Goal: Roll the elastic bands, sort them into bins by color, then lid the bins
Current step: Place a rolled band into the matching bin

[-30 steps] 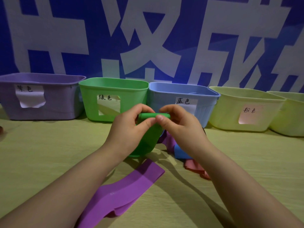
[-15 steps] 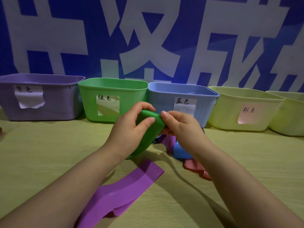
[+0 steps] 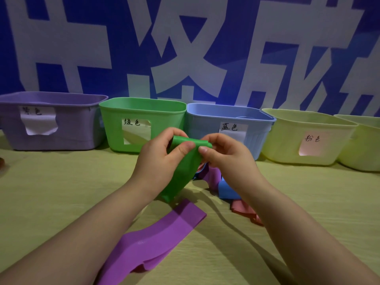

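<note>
The yellow-green table [image 3: 61, 192] has the green bin [image 3: 133, 112] at the back. In front of the green bin, my left hand [image 3: 162, 159] and right hand [image 3: 228, 157] pinch the top of the green band [image 3: 183, 167], thumbs in front. The rest hangs down below my fingers. A purple band [image 3: 156, 237] lies flat, closer to me.

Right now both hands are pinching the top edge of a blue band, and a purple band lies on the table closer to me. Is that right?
Not quite. The head view shows the left hand and the right hand pinching the top edge of a green band, not a blue one. The rest holds: a purple band lies on the table closer to you.
</note>
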A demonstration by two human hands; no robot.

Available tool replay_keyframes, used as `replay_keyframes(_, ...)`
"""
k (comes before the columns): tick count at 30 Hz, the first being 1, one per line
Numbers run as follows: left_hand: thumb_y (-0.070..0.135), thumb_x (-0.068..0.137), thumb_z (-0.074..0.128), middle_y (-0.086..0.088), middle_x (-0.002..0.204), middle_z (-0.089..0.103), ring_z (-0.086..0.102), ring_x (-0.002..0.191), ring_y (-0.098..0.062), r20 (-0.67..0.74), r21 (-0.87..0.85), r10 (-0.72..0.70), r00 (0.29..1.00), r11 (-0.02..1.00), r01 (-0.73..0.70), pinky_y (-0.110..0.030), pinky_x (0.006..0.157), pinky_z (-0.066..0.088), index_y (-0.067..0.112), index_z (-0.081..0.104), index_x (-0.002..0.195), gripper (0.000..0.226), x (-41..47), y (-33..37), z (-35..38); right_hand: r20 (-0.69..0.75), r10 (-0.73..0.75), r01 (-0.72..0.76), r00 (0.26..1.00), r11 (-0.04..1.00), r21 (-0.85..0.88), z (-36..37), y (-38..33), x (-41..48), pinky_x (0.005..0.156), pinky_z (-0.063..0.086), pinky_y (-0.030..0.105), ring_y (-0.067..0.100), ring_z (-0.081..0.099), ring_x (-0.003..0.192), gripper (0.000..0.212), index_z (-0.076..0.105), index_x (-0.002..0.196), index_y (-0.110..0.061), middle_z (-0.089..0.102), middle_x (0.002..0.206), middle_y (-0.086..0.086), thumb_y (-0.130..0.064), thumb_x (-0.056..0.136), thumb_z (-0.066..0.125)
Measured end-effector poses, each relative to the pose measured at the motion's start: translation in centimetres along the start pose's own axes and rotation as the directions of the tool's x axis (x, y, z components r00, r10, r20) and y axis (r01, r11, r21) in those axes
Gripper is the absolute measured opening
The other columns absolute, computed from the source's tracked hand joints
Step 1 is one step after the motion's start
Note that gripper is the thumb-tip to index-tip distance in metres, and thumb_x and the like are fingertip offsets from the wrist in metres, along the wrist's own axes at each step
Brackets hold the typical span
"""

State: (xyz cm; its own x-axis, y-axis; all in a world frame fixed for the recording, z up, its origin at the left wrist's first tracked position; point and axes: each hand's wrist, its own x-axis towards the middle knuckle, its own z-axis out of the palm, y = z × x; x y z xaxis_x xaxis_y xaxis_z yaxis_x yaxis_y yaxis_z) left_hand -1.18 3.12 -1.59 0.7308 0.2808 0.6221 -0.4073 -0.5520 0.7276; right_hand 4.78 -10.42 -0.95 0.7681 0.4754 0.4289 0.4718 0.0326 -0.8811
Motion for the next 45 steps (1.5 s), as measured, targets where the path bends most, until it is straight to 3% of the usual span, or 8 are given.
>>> replay_keyframes(12, 0.022, 0.080, 0.067, 0.008, 0.067, 0.056, 0.051, 0.060, -0.002, -0.047, -0.009, 0.034, 0.998, 0.999, -0.034, -0.016, 0.053, 0.040, 0.032, 0.051, 0.079, 0.019, 0.0, 0.2, 0.0, 0.074, 0.202, -0.205, 0.976, 0.978, 0.038, 0.1, -0.5, -0.2, 0.062, 0.045, 0.021, 0.014, 0.055, 0.059, 0.039, 0.058, 0.071, -0.010, 0.061, 0.059, 0.003, -0.034, 0.096, 0.042)
replay_keyframes(18, 0.022, 0.082, 0.066, 0.010, 0.062, 0.054, 0.053, 0.057, 0.005, -0.075, -0.008, 0.021, 0.997, 1.000, -0.022, -0.010, 0.050, 0.038, 0.028, 0.049, 0.076, 0.018, 0.0, 0.2, 0.0, 0.060, 0.062, -0.066, 0.996, 0.995, 0.068, 0.2, -0.1, -0.3, 0.061, 0.047, 0.015, 0.004, 0.059, 0.066, 0.023, 0.056, 0.109, -0.023, 0.062, 0.080, 0.002, -0.014, 0.087, 0.060)
replay_keyframes(22, 0.024, 0.081, 0.066, 0.009, 0.065, 0.053, 0.050, 0.058, 0.005, -0.028, -0.011, 0.020, 0.999, 1.000, -0.021, -0.011, 0.051, 0.037, 0.027, 0.049, 0.077, 0.018, 0.1, 0.2, 0.1, 0.032, 0.021, -0.023, 0.999, 0.998, 0.056, 0.4, -0.2, -0.3, 0.059, 0.045, 0.014, 0.003, 0.057, 0.061, 0.016, 0.060, 0.086, -0.021, 0.063, 0.072, -0.002, -0.004, 0.086, 0.060)
replay_keyframes(26, 0.016, 0.079, 0.070, 0.011, 0.075, 0.059, 0.054, 0.065, 0.005, 0.032, -0.072, 0.000, 0.999, 0.997, 0.002, -0.013, 0.061, 0.043, 0.033, 0.049, 0.087, 0.028, 0.0, 0.1, 0.3, -0.025, 0.050, -0.050, 0.998, 0.998, 0.027, 0.0, -0.3, -0.1, 0.055, 0.043, 0.010, -0.006, 0.053, 0.053, 0.019, 0.063, 0.076, -0.023, 0.060, 0.054, -0.014, -0.018, 0.091, 0.054)
replay_keyframes(30, 0.022, 0.072, 0.075, 0.014, 0.080, 0.062, 0.057, 0.073, 0.004, 0.050, -0.097, 0.013, 0.999, 0.995, -0.008, -0.016, 0.070, 0.046, 0.036, 0.049, 0.092, 0.036, 0.0, 0.0, 0.3, 0.015, 0.157, -0.157, 0.988, 0.985, 0.074, -0.1, -0.9, -0.3, 0.054, 0.046, 0.010, 0.002, 0.057, 0.053, 0.038, 0.063, 0.072, -0.010, 0.062, 0.058, -0.003, -0.031, 0.095, 0.042)
replay_keyframes(34, 0.010, 0.070, 0.077, 0.009, 0.077, 0.061, 0.057, 0.067, 0.004, 0.057, -0.146, 0.000, 0.998, 0.989, 0.008, -0.014, 0.063, 0.047, 0.034, 0.048, 0.091, 0.043, -0.1, 0.4, 0.4, 0.093, 0.234, -0.247, 0.968, 0.955, 0.166, -0.1, -1.2, -0.3, 0.054, 0.047, 0.013, 0.004, 0.059, 0.050, 0.044, 0.061, 0.069, -0.008, 0.062, 0.054, -0.002, -0.035, 0.095, 0.039)
replay_keyframes(38, 0.003, 0.070, 0.074, 0.008, 0.075, 0.062, 0.058, 0.065, 0.003, 0.074, -0.207, 0.006, 0.997, 0.978, 0.009, -0.014, 0.060, 0.048, 0.032, 0.049, 0.092, 0.045, -0.1, 0.5, 0.2, 0.066, 0.278, -0.283, 0.958, 0.954, 0.094, -0.2, -0.7, -0.1, 0.079, 0.049, 0.031, 0.013, 0.054, 0.059, 0.047, 0.057, 0.063, -0.009, 0.055, 0.051, -0.004, -0.042, 0.092, 0.042)
replay_keyframes(45, 0.005, 0.071, 0.075, 0.023, 0.065, 0.057, 0.051, 0.060, 0.004, 0.071, -0.111, 0.035, 0.997, 0.993, -0.027, -0.010, 0.056, 0.040, 0.031, 0.052, 0.078, 0.035, 0.1, 0.2, 0.2, 0.046, 0.291, -0.294, 0.956, 0.932, 0.211, -0.2, -0.9, -0.1, 0.067, 0.048, 0.022, 0.011, 0.047, 0.052, 0.045, 0.049, 0.059, -0.011, 0.045, 0.050, -0.002, -0.041, 0.092, 0.044)
